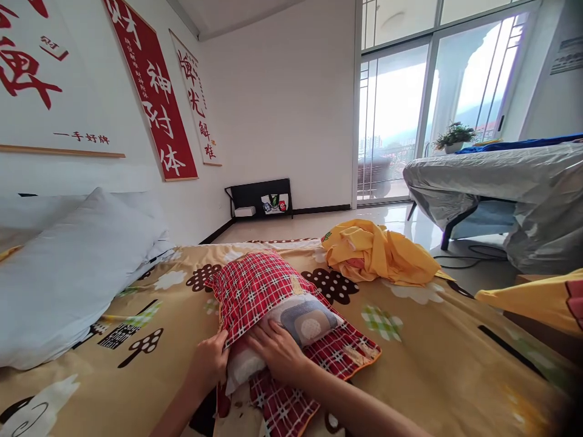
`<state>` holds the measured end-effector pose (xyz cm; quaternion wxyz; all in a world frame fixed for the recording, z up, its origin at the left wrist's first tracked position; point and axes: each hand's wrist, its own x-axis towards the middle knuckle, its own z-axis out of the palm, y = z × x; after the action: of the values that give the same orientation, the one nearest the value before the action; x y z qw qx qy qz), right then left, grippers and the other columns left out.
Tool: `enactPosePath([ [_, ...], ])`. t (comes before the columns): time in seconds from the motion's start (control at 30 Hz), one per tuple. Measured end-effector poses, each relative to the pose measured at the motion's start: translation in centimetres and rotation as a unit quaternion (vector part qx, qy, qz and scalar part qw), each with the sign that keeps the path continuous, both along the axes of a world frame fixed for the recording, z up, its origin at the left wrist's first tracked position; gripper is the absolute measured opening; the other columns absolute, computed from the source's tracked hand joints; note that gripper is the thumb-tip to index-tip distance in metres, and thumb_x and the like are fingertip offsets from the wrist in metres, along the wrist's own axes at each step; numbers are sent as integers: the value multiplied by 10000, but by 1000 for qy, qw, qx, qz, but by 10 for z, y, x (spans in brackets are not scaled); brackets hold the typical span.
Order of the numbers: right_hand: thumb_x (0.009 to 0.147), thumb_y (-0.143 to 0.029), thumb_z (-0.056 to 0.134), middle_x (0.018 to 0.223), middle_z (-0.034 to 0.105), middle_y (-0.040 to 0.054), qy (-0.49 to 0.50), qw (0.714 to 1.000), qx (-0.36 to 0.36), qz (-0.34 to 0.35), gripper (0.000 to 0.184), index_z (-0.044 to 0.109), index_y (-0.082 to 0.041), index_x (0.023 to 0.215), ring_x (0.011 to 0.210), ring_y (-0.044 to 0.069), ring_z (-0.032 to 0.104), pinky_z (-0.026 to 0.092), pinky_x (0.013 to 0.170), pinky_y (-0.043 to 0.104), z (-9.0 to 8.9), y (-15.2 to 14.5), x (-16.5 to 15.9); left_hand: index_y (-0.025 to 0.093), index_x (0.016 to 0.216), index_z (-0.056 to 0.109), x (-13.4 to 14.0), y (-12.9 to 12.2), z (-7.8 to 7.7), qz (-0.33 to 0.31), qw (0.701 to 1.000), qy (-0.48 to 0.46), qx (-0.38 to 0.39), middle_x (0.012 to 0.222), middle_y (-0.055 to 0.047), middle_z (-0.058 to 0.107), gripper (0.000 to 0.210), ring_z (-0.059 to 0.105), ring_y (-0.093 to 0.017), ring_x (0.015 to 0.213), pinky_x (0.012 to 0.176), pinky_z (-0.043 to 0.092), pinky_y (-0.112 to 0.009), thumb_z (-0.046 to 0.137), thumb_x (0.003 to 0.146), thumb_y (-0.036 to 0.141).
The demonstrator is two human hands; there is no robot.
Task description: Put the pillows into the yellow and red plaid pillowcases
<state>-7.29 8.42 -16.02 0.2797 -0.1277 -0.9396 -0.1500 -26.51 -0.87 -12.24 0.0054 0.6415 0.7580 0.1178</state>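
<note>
Far left: white pillow [68, 273] lying on the bed [432, 364], propped against the wall under the red-and-white calligraphy banners [152, 91]. Bed covered in a tan sheet with mushroom and cloud prints.

Near centre: left hand [210, 359] pinching the edge of the red plaid pillowcase [259, 285], so that grip is clenched on the fabric at the open end. Just right of it, right hand [279, 352] lying flat with fingers spread on the patterned inner pillow [305, 318], pressing down, not wrapped around anything, so released but in contact. Inner pillow sitting half inside the plaid case, grey-blue with pale round spots, near end poking out under both hands. Loose flap of the case spread on the sheet to the right and towards the near edge.

Further right and farther back: crumpled yellow cloth [382, 252] at the far edge of the bed, well apart from the hands. Another bit of yellow fabric [532, 297] at the right edge.

Far right: furniture under a grey plastic cover [492, 176], small potted plant [453, 136] by the glass doors.
</note>
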Motion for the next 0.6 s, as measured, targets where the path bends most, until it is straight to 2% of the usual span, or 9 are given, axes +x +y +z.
enactPosePath([
  [0.07,941,-202,416,1472,433,77,-3,998,53,33,474,409,-166,1414,1362,209,345,334,1079,374,-1,-5,33,174,975,581,-4,-2,-5,14,1000,17,9,1002,-99,687,229,639,-256,950,783,444,-326,390,853,139],
  [0.1,932,-162,394,1486,413,85,8,996,83,23,492,399,-151,1424,1380,221,316,328,1079,385,-2,-4,48,162,1025,578,-2,-1,-6,15,999,29,32,1060,-107,671,252,622,-261,1001,821,448,-337,407,843,126],
  [0.17,899,-101,379,1454,454,106,53,990,122,-53,510,435,-130,1405,1351,258,360,339,1057,416,-9,3,70,151,1119,559,9,3,-4,2,993,61,101,1149,-113,628,319,572,-262,1098,910,435,-357,440,828,100],
  [0.23,882,-130,413,1387,525,127,99,976,113,-159,501,480,-130,1379,1262,299,457,369,1016,459,-19,11,77,164,1152,555,30,16,6,-26,982,104,155,1150,-103,612,350,542,-262,1121,960,417,-382,460,826,81],
  [0.3,868,-188,458,1322,578,146,124,960,81,-237,494,514,-131,1356,1186,323,518,400,975,485,-32,16,71,182,1144,564,55,37,20,-64,974,147,162,1117,-92,613,340,546,-260,1082,950,427,-403,457,840,73],
  [0.37,853,-212,478,1307,587,162,125,953,62,-268,508,522,-120,1350,1195,338,515,410,970,496,-44,15,56,181,1135,569,79,66,33,-94,970,176,138,1119,-101,612,329,551,-259,1068,930,443,-409,424,864,63],
  [0.5,834,-258,486,1402,487,204,85,963,34,-253,599,448,-81,1405,1314,364,405,333,1050,556,-57,5,32,149,1116,580,109,122,48,-110,974,175,97,1091,-141,640,326,604,-252,1035,848,482,-376,338,913,67],
  [0.6,804,-335,520,1442,414,250,50,974,-2,-220,716,380,-28,1435,1328,412,372,258,1079,619,-60,4,25,136,1111,589,116,145,49,-124,978,160,54,965,-133,684,318,664,-233,903,755,500,-340,338,923,81],
])
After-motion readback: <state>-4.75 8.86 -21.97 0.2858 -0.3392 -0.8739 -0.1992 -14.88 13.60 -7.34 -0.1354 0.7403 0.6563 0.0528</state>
